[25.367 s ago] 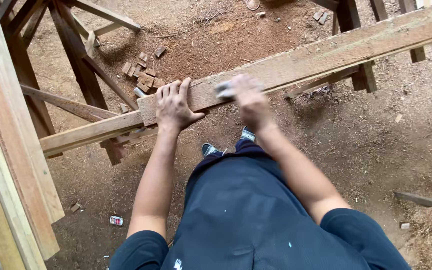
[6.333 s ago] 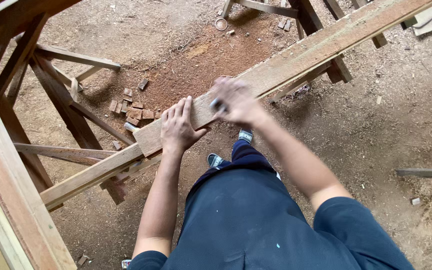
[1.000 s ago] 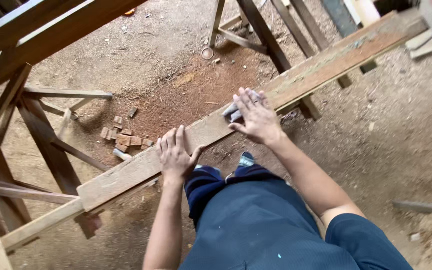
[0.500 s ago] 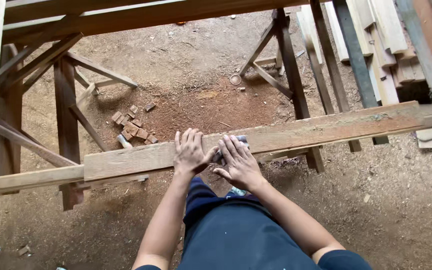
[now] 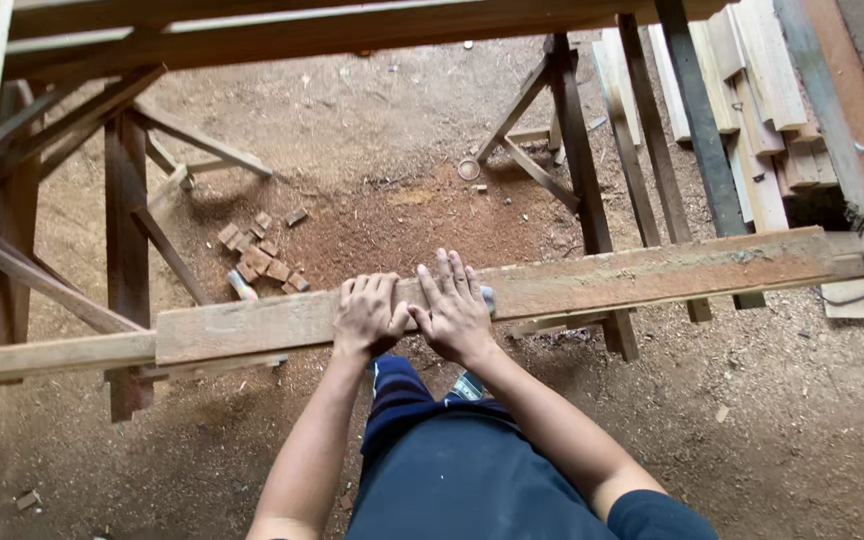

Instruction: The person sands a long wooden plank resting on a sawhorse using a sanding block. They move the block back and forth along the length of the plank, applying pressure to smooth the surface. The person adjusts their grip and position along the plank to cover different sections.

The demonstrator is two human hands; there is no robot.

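Wooden plank (image 5: 652, 280) under both flat hands

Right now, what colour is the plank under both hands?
The plank is pale brown, raw wood with a dusty lighter top; the head view shows it best.

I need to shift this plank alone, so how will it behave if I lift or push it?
The plank looks long and thick, so probably stiff and heavy. It rests on sawhorses; lifted at one end, it would likely pivot. Its rough, dusty face under both hands suggests little slipping.
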